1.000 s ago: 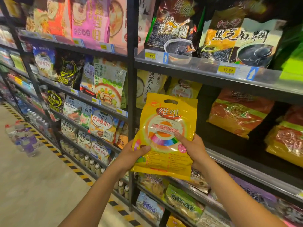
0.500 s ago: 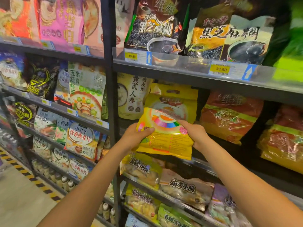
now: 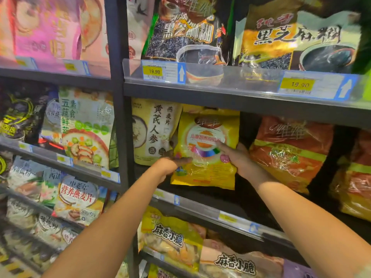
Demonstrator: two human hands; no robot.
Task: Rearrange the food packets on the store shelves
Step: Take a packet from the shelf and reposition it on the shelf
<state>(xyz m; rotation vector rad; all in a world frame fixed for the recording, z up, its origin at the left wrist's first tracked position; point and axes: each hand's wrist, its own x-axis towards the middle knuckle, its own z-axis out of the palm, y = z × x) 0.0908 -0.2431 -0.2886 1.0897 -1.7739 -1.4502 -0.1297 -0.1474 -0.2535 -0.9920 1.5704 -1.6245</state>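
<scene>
On the middle shelf (image 3: 202,207), a pale oat packet (image 3: 152,131) stands at the left. The left hand (image 3: 169,167) holds the yellow packet (image 3: 206,169) by its lower left edge, fingers closed on it. That packet is inside the shelf bay, overlapping the oat packet's right side. The right hand (image 3: 240,158) grips its right edge, thumb across the front. An orange packet (image 3: 289,149) leans further right.

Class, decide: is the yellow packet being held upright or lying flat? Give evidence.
Upright. The yellow packet faces out, its top edge tucked under the upper shelf; the left hand and right hand hold its lower sides.
</scene>
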